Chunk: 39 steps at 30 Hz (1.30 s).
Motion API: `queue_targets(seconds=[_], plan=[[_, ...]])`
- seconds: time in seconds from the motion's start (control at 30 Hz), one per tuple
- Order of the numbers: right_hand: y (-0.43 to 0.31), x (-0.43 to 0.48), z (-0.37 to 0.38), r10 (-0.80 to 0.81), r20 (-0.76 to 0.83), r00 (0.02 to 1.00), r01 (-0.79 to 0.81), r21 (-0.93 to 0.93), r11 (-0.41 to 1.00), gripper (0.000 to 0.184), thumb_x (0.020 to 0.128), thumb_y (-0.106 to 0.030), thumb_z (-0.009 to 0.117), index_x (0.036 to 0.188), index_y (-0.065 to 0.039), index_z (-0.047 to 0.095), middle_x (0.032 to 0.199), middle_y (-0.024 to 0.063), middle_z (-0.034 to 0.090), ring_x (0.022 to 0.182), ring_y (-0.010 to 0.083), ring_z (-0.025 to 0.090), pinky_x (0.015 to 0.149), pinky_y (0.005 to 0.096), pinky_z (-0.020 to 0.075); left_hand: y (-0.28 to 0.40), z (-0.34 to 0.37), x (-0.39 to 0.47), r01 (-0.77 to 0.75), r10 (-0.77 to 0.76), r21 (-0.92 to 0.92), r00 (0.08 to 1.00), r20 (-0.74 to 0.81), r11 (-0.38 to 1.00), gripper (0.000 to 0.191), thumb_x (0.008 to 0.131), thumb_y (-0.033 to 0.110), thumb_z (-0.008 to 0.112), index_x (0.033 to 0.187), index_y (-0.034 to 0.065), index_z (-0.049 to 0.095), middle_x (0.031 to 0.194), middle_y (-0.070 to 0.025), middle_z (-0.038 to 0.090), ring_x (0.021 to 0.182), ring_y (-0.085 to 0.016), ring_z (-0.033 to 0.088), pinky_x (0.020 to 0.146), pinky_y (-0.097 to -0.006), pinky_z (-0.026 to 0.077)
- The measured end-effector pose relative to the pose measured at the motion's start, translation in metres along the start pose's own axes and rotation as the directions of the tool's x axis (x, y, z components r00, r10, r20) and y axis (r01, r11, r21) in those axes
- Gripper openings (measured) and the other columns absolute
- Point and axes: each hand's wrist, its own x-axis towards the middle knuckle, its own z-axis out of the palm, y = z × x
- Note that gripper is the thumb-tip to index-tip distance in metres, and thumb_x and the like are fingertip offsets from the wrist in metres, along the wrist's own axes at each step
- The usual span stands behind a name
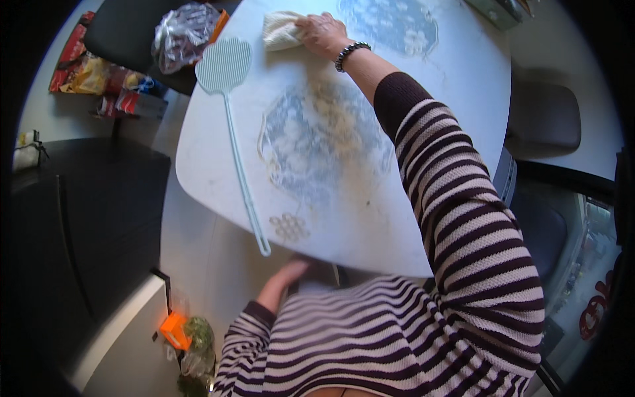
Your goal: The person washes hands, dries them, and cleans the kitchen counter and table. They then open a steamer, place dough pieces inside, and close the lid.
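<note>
My right hand [325,35] is stretched to the far part of the white table [208,164]. Its fingers grip a folded cream cloth [280,32] that lies against the tabletop. A pale green plastic fly swatter [224,67] rests along the table's left side, its handle end sticking out past the near edge. Below that edge, close to my body, is my left hand [296,269]; it is blurred and its fingers are mostly hidden. Blue-grey floral patterns [302,144] decorate the tabletop, with brownish marks over the nearer one.
A dark chair at the upper left bears a clear plastic bag [186,32]. Colourful packages [99,79] sit beyond it. On the lower-left floor are an orange box [175,331] and bagged greens [198,333]. Stools [545,116] stand to the right, near a glass-fronted cabinet [585,248].
</note>
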Motion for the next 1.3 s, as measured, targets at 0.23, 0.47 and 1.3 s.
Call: queue_targets(seconds=[0.23, 0.47, 1.3], plan=[[-0.004, -0.156, -0.046, -0.234, 0.084, 0.969, 0.221, 0.139, 0.965, 0.025, 0.074, -0.008, 0.056, 0.094, -0.017, 0.068, 0.097, 0.0053, 0.067, 0.091, 0.0267, 0.059, 0.078, 0.0385, 0.0505, 0.003, 0.040, 0.023, 0.234, -0.216, -0.483, 0.972, 0.092, 0.844, 0.039, 0.094, 0.032, 0.047, 0.122, 0.0060, 0.055, 0.110, -0.0114, 0.064, 0.102, -0.022, 0.059, 0.086, -0.0373, 0.048], [-0.063, -0.377, -0.117, -0.176, 0.144, 0.974, 0.118, 0.339, 0.933, 0.030, 0.066, 0.003, 0.054, 0.091, -0.011, 0.064, 0.095, 0.0051, 0.066, 0.084, 0.0284, 0.058, 0.069, 0.0377, 0.0507, 0.044, 0.062, 0.042, 0.320, 0.105, -0.829, 0.907, 0.408, 0.458, 0.040, 0.093, 0.033, 0.051, 0.122, 0.0051, 0.051, 0.120, -0.0127, 0.056, 0.103, -0.025, 0.058, 0.091, -0.0394, 0.048], [-0.078, -0.474, -0.115, 0.066, 0.091, 0.994, -0.105, 0.537, 0.837, 0.040, 0.065, -0.004, 0.055, 0.104, -0.009, 0.062, 0.096, 0.0112, 0.056, 0.089, 0.0296, 0.057, 0.073, 0.0370, 0.0524, 0.079, 0.082, 0.024, 0.214, 0.267, -0.831, 0.881, 0.392, 0.513, 0.051, 0.093, 0.043, 0.045, 0.130, 0.0067, 0.046, 0.128, -0.0168, 0.050, 0.117, -0.029, 0.052, 0.096, -0.0434, 0.048]])
